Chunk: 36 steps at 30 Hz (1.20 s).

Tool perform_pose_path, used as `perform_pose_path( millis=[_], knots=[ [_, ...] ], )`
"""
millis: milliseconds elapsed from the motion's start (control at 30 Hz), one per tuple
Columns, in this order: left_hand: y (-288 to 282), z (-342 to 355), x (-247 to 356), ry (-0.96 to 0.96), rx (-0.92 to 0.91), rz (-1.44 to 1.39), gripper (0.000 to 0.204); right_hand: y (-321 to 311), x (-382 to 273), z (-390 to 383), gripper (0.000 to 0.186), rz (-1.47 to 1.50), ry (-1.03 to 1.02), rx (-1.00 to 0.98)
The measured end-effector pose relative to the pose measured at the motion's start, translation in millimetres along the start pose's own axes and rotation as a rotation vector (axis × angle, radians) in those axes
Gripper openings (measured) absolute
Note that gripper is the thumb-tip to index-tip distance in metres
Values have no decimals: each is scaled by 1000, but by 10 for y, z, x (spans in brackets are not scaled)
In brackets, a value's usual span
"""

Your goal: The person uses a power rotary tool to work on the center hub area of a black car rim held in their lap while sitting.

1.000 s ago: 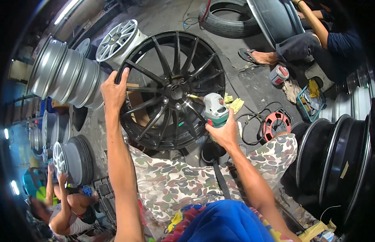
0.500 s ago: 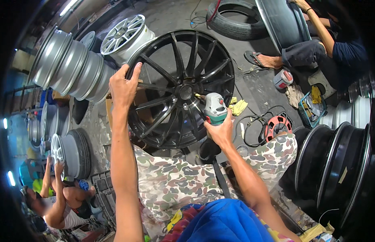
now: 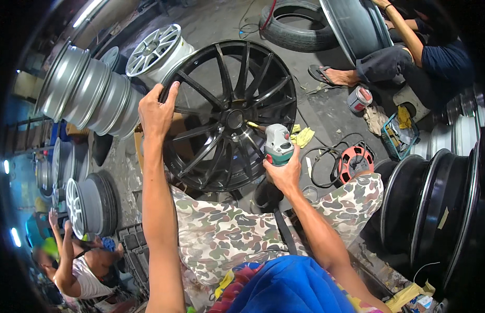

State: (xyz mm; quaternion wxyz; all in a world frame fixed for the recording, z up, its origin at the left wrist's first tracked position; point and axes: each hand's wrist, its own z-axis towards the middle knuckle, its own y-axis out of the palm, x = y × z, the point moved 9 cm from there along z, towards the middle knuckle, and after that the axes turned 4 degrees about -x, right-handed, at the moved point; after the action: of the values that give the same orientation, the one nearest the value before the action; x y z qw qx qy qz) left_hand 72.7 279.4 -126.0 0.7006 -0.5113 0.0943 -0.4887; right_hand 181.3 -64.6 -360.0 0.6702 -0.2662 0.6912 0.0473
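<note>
A black multi-spoke alloy wheel [image 3: 217,140] stands tilted in front of me, its face turned up toward me. My left hand [image 3: 157,111] grips its rim at the upper left, thumb on the face and fingers behind. In my right hand [image 3: 284,169] is a grey and green die grinder [image 3: 279,140], held around its body. The yellow-tipped bit [image 3: 251,124] on its thin shaft points at the wheel's centre, just right of the hub. I cannot tell whether the tip touches the metal.
Silver wheel barrels [image 3: 91,88] and a white wheel [image 3: 153,49] stand left. Black rims [image 3: 409,203] fill the right. Beyond lie a tyre [image 3: 300,26], a paint can [image 3: 360,98], a teal basket [image 3: 400,133], and a red cable reel [image 3: 355,163]. Co-workers sit at far right and lower left.
The scene has shifted slightly left in view. My grip and the grinder's bit stay nearly the same against the hub. The lower-left co-worker's hands have come away from their wheel.
</note>
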Motion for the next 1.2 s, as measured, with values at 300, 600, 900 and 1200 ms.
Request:
perform_pose_path(
  millis=[300, 600, 900, 1200],
  knots=[
    [-6, -13, -23, -7, 1, -3, 52, 11, 6, 27, 89, -4, 17, -1],
    [-20, -7, -51, 52, 49, -1, 55, 40, 25, 8, 88, 39, 39, -4],
    [-14, 5, -103, 52, 55, -17, 55, 38, 47, -39, 92, 48, 81, -18],
    [4, 8, -150, 25, 44, -25, 57, 5, 69, -13, 91, 41, 74, -28]
  ],
)
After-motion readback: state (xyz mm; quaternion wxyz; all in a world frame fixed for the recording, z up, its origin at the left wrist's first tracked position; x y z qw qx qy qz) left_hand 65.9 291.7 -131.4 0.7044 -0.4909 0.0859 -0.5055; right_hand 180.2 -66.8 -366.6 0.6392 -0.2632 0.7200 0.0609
